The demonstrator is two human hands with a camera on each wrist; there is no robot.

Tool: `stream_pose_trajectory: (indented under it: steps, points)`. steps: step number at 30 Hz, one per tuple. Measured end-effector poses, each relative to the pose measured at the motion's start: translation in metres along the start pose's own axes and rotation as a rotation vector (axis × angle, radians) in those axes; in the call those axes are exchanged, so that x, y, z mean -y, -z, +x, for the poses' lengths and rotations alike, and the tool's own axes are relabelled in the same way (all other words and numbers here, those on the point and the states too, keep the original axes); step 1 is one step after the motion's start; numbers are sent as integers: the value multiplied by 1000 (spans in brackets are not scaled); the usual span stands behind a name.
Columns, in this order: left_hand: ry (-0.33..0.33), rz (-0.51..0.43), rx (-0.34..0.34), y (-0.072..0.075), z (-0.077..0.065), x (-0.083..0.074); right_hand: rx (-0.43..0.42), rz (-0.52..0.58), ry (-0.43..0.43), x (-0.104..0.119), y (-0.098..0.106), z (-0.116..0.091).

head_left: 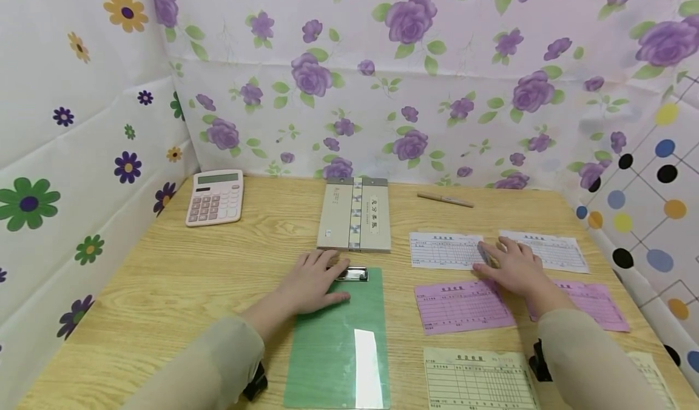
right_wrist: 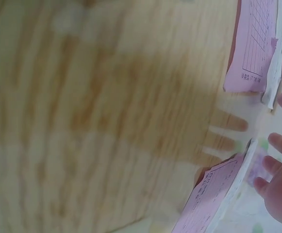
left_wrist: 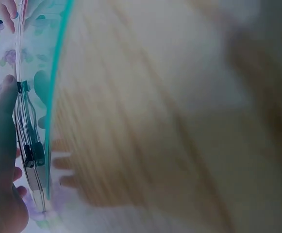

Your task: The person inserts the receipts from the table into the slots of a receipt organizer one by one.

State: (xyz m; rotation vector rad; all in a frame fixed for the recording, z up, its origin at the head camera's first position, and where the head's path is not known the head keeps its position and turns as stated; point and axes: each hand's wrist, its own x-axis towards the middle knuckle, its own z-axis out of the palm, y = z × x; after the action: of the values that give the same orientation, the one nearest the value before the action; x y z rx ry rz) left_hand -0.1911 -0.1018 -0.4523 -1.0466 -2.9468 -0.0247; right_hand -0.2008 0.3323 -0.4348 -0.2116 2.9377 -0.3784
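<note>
Head view, left hand (head_left: 315, 281) spread empty on clipboard (head_left: 330, 343), right hand (head_left: 516, 267) spread empty over slips (head_left: 443, 251), ledger (head_left: 335, 216), calculator (head_left: 215, 198) beyond

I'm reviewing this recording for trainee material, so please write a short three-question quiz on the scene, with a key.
1. Which hand is at the metal clip of the green clipboard?
2. True or false: in the head view, the calculator lies left of the clipboard.
3. Which colour is the row of slips lowest in the head view? A) white B) pink C) yellow

Key: 1. The left hand. 2. True. 3. C.
</note>
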Motion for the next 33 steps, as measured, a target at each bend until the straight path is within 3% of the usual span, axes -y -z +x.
stream_pose_trajectory:
  steps: [4, 14, 23, 33]
  points:
    - [-16, -21, -33, -1, 4, -1, -2, -1, 5, 1, 0, 1]
    - [18, -111, -82, -7, 8, -2, 12, -3, -4, -1, -1, 8]
    - [52, -165, -165, -21, 9, -1, 11, 11, -6, -2, 2, 12]
    - [81, -221, -169, -22, 9, -4, 9, 8, -5, -2, 0, 19]
